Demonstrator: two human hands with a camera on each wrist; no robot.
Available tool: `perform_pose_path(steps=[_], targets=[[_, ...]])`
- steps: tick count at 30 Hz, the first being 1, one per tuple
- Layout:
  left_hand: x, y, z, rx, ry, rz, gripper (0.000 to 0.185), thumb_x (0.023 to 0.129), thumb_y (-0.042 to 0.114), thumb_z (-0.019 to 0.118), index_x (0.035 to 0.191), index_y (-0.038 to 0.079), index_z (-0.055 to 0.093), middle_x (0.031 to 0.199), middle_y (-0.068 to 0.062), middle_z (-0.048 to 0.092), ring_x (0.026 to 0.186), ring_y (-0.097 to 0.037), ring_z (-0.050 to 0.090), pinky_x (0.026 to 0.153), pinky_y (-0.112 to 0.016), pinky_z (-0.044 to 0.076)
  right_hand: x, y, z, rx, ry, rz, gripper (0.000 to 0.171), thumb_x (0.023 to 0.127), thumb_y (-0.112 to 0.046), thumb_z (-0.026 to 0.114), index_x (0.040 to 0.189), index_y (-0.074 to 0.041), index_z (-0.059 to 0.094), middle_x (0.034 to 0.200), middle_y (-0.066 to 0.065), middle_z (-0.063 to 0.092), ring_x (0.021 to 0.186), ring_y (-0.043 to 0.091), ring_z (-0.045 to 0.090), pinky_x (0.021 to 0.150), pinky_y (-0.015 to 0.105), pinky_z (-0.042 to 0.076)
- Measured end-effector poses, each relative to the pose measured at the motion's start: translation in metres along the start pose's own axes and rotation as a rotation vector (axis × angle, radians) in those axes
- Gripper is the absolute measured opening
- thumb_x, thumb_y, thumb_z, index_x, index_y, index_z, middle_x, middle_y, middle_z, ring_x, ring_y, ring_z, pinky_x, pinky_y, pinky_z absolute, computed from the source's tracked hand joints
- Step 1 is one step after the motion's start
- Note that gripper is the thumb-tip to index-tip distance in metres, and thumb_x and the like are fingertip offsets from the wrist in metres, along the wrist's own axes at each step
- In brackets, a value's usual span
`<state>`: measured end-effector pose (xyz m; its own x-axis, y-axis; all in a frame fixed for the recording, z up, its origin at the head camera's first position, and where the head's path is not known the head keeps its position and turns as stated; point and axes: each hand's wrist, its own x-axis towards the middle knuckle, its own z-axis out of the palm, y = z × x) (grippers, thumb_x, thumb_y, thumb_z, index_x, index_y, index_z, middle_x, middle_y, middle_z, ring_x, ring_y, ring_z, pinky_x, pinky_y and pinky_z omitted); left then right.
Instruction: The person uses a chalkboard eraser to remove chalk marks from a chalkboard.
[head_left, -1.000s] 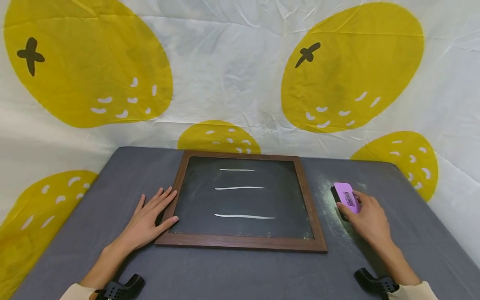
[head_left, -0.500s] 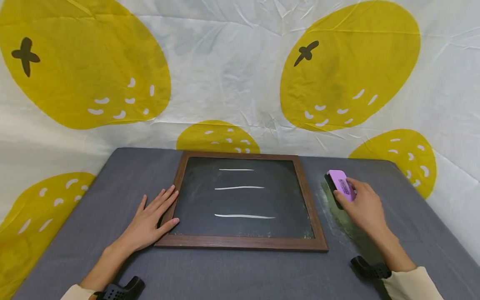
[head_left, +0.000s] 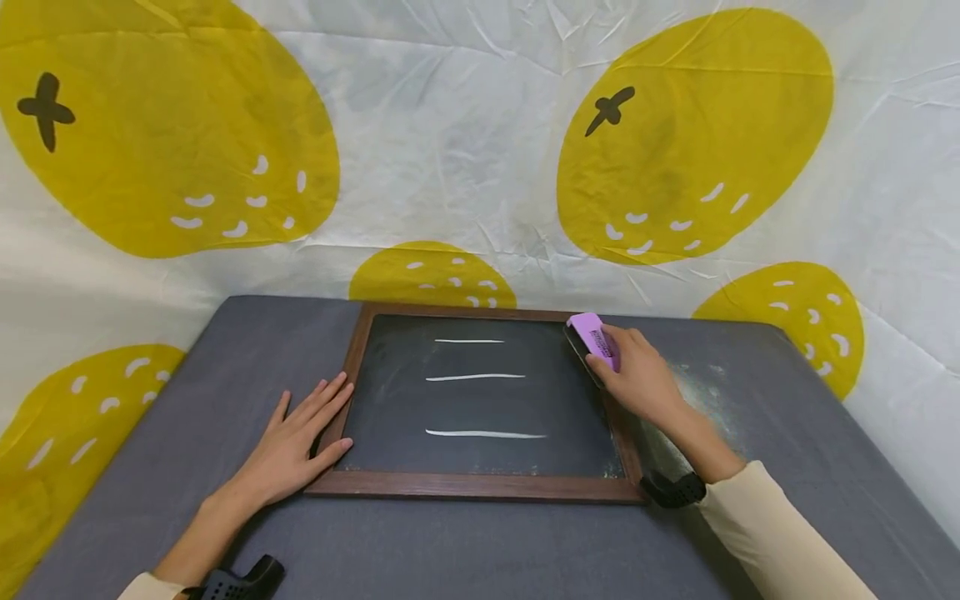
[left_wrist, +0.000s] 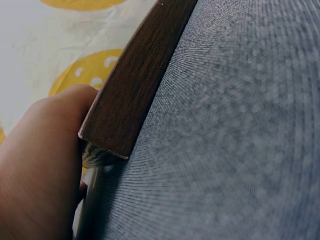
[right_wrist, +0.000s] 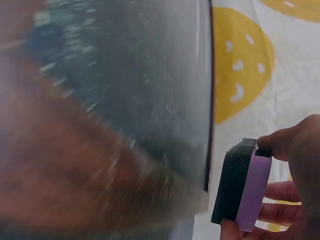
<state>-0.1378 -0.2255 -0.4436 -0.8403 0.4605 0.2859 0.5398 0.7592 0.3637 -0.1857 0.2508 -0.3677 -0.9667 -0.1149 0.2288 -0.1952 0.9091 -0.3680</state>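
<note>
A chalkboard (head_left: 480, 404) in a brown wooden frame (head_left: 480, 486) lies on the table, with three white chalk lines (head_left: 485, 433) across it. My left hand (head_left: 281, 454) rests on the frame's left side, its fingers spread and fairly straight. In the left wrist view, that hand (left_wrist: 42, 160) lies against the frame's corner (left_wrist: 132, 85). My right hand (head_left: 641, 375) grips a purple chalkboard eraser (head_left: 595, 337) at the board's upper right edge. The right wrist view shows the eraser's dark felt (right_wrist: 232, 180) raised off the board, pinched between thumb and fingers.
A grey cloth covers the table (head_left: 450, 550). Pale chalk dust (head_left: 705, 392) marks the cloth right of the board. Behind it hangs a white curtain (head_left: 450, 125) with yellow fruit shapes. Both wrists wear black bands.
My right hand has lifted the eraser off the dusty cloth and carried it left to the board's upper right edge. My left hand stays on the frame.
</note>
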Motion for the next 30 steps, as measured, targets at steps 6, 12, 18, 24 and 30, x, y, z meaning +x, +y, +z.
perform_pose_path(steps=[6, 12, 18, 24, 30], targets=[[-0.002, 0.002, 0.002, -0.005, 0.002, -0.002, 0.072, 0.093, 0.038, 0.061, 0.153, 0.016, 0.028, 0.157, -0.007, 0.023, 0.139, -0.037, 0.026, 0.107, -0.066, 0.004, 0.022, -0.019, 0.015, -0.026, -0.075, -0.034, 0.058, 0.092, -0.029, 0.062, 0.140, 0.000, 0.046, 0.123, 0.021, 0.053, 0.100, 0.036, 0.054, 0.080, 0.052, 0.045], [0.001, 0.002, 0.002, -0.007, 0.002, 0.003, 0.072, 0.093, 0.037, 0.061, 0.153, 0.015, 0.028, 0.157, -0.007, 0.023, 0.139, -0.036, 0.026, 0.107, -0.066, 0.004, 0.034, -0.034, 0.023, -0.029, -0.117, -0.029, 0.056, 0.092, -0.028, 0.063, 0.141, -0.004, 0.047, 0.129, 0.019, 0.051, 0.107, 0.037, 0.052, 0.081, 0.056, 0.046], [-0.001, 0.004, 0.003, -0.010, 0.006, -0.005, 0.072, 0.093, 0.037, 0.062, 0.152, 0.014, 0.029, 0.156, -0.008, 0.024, 0.139, -0.036, 0.027, 0.107, -0.066, 0.005, 0.044, -0.038, 0.034, -0.034, -0.160, -0.017, 0.056, 0.092, -0.029, 0.063, 0.141, -0.008, 0.048, 0.130, 0.016, 0.051, 0.112, 0.036, 0.050, 0.082, 0.057, 0.046], [0.001, 0.005, 0.004, -0.008, 0.003, -0.008, 0.071, 0.093, 0.038, 0.061, 0.152, 0.015, 0.029, 0.157, -0.007, 0.023, 0.139, -0.036, 0.026, 0.107, -0.066, 0.005, 0.049, -0.038, 0.040, -0.035, -0.162, -0.048, 0.053, 0.091, -0.025, 0.065, 0.139, -0.007, 0.051, 0.129, 0.017, 0.052, 0.112, 0.040, 0.050, 0.079, 0.057, 0.047], [0.003, 0.002, 0.001, -0.005, -0.002, -0.007, 0.071, 0.093, 0.038, 0.061, 0.153, 0.016, 0.028, 0.157, -0.007, 0.022, 0.140, -0.034, 0.025, 0.109, -0.063, 0.002, 0.054, -0.041, 0.040, -0.050, -0.157, -0.090, 0.051, 0.090, -0.023, 0.066, 0.136, -0.004, 0.054, 0.121, 0.018, 0.055, 0.102, 0.039, 0.055, 0.076, 0.052, 0.048]])
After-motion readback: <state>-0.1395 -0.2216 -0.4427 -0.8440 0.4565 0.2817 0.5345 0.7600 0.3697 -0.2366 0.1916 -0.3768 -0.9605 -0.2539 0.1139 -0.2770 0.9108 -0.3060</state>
